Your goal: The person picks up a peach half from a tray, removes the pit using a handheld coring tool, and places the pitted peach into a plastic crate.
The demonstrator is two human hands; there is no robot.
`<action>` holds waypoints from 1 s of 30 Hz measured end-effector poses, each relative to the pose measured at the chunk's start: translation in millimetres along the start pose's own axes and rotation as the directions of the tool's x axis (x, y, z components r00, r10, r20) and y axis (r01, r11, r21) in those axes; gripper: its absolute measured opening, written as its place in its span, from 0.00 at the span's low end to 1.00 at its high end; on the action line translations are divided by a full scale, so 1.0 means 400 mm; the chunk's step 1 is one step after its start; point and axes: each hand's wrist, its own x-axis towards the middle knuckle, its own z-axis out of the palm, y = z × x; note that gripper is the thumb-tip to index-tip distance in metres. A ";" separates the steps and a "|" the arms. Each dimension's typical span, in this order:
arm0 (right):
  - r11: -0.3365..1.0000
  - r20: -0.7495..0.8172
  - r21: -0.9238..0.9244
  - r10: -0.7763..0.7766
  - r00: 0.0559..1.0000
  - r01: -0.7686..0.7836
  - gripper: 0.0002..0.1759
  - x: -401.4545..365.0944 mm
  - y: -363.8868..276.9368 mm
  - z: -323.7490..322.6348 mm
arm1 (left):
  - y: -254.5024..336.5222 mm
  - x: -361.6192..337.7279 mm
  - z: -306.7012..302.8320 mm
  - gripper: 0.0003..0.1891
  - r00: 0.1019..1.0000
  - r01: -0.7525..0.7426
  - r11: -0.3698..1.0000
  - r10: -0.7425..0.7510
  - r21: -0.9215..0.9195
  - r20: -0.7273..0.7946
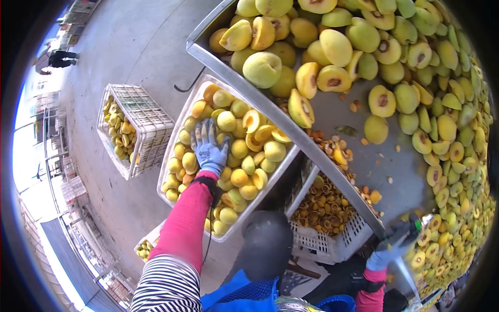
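My left hand (209, 147), in a blue-and-grey work glove, lies open with fingers stretched over yellow-green peach halves (239, 149) heaped in a white crate (228, 233). My right hand (391, 250), gloved too, is closed at the near edge of the metal table (358, 112). A small tool with a green part and a shiny end (422, 222) shows at its fingers; its exact kind is blurred. Beside and beyond that hand, cut peaches (384, 101) cover much of the table, many with brown pit centres facing up.
Below the table edge, a white slotted crate (312, 244) holds pits and scraps (323, 205). Another fruit-filled crate (150, 117) stands on the concrete floor (140, 47) at left. Loose scraps lie along the metal rim. A person (57, 59) is far off at upper left.
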 end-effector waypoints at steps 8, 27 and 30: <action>0.884 0.526 -0.423 0.060 0.849 0.200 0.20 0.064 -0.044 0.000 | 0.016 0.028 -0.188 0.39 0.910 0.089 0.996 -0.069 -0.030 0.410; 0.842 0.876 -0.453 0.362 0.318 0.291 0.21 -0.031 -0.097 -0.769 | -0.231 -1.494 -0.741 0.21 0.523 0.661 0.680 -0.114 -0.318 0.845; 0.861 0.828 -0.449 0.302 0.473 0.236 0.21 0.017 -0.022 -0.856 | -0.017 -1.319 -0.893 0.19 0.314 0.737 0.662 -0.159 -0.135 0.936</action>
